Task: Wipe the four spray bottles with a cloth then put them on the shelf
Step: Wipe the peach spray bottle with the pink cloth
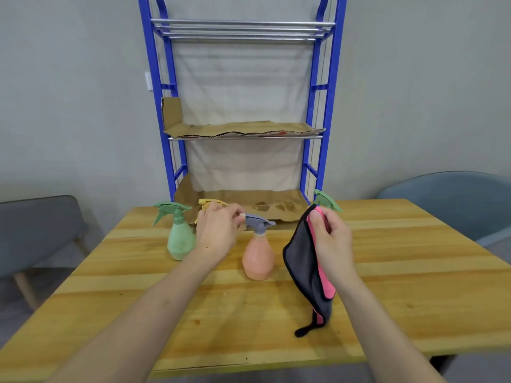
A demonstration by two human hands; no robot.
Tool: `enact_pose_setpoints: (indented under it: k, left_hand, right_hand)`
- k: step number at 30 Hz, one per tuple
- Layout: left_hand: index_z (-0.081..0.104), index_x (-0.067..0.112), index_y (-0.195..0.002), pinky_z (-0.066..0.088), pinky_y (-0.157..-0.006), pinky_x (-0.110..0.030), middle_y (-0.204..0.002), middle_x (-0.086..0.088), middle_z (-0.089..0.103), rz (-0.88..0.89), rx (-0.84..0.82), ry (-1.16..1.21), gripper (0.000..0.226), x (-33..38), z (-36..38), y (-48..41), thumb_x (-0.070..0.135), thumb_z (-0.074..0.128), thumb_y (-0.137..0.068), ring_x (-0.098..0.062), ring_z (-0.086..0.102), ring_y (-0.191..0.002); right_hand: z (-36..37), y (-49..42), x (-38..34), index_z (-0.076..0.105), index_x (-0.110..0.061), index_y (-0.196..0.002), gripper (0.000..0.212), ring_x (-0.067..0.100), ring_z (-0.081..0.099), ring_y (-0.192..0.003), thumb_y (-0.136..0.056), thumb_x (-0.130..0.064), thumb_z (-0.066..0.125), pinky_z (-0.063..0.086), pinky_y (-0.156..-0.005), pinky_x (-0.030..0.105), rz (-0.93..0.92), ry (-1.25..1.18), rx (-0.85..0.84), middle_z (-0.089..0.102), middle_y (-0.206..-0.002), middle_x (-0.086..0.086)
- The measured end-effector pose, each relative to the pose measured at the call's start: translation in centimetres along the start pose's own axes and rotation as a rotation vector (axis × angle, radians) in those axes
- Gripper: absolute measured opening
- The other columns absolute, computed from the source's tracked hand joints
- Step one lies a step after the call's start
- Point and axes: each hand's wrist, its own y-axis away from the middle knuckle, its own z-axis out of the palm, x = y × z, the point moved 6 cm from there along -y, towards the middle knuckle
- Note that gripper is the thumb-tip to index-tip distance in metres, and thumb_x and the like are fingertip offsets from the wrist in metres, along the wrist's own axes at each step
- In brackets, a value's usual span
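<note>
both bare forearms reach forward from below. the left hand is palm down with curled fingers, its fingertips at the back of a grey spray head; whether they grip is unclear. the right hand is raised, pinching the top edge of a cloth, which hangs below the grip.

Pale-green rounded plastic spray bottle is carrying a darker green trigger. Salmon-orange pear-shaped plastic spray bottle is wearing a slate-grey head. Charcoal-grey hanging cloth is showing a hot-pink reverse — black piping edging it. Blue metal shelf frame is holding silver rails; lower brown corrugated cardboard liner is showing darker blotches. Honey-yellow plank table is showing lengthwise stripes.
</note>
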Motion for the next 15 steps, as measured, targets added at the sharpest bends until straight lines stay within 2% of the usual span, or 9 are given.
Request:
enact_pose_setpoints:
  k: [2, 5, 10, 15]
  left_hand:
    - [0.071, 0.035, -0.106, 0.039, -0.088, -0.04, -0.089, 0.015, 0.069, 0.014, -0.032, 0.064, 0.014, -0.3, -1.0, 1.5, 0.036, 0.058, -0.102, -0.019, 0.05, -0.103]
    - [0.075, 0.036, -0.104, 0.044, -0.088, -0.041, -0.079, 0.02, 0.064, 0.043, -0.041, 0.176, 0.013, -0.5, -2.2, 3.9, 0.035, 0.063, -0.1, -0.018, 0.049, -0.096]
    - [0.076, 0.035, -0.103, 0.046, -0.088, -0.039, -0.076, 0.022, 0.063, 0.062, -0.043, 0.295, 0.012, -0.3, -3.2, 6.4, 0.031, 0.066, -0.099, -0.016, 0.05, -0.095]
    - [0.065, 0.044, -0.105, 0.047, -0.089, -0.041, -0.083, 0.02, 0.075, -0.009, -0.082, 0.436, 0.009, -1.2, -3.0, 7.1, 0.04, 0.067, -0.097, -0.015, 0.059, -0.099]
  right_hand:
    - [0.3, 0.2, -0.3, 0.065, -0.03, -0.102, 0.01, 0.012, 0.066, -0.096, -0.106, -0.031, 0.056, 0.053, -0.085, 0.036, 0.004, -0.009, 0.018, 0.071, -0.097, -0.01]
    - [1.5, 0.8, -0.9, 0.062, -0.028, -0.101, 0.007, 0.017, 0.067, -0.09, -0.104, -0.034, 0.06, 0.054, -0.082, 0.043, 0.046, -0.055, 0.012, 0.07, -0.093, 0.0]
    - [4.3, 1.7, -2.9, 0.069, -0.019, -0.093, 0.012, 0.008, 0.065, -0.08, -0.103, -0.022, 0.063, 0.05, -0.072, 0.02, 0.006, -0.07, -0.138, 0.072, -0.086, -0.003]
    - [6.3, 2.6, -3.5, 0.079, -0.021, -0.088, 0.017, 0.008, 0.069, -0.09, -0.1, -0.021, 0.067, 0.05, -0.078, 0.016, -0.003, 0.067, -0.296, 0.077, -0.09, -0.011]
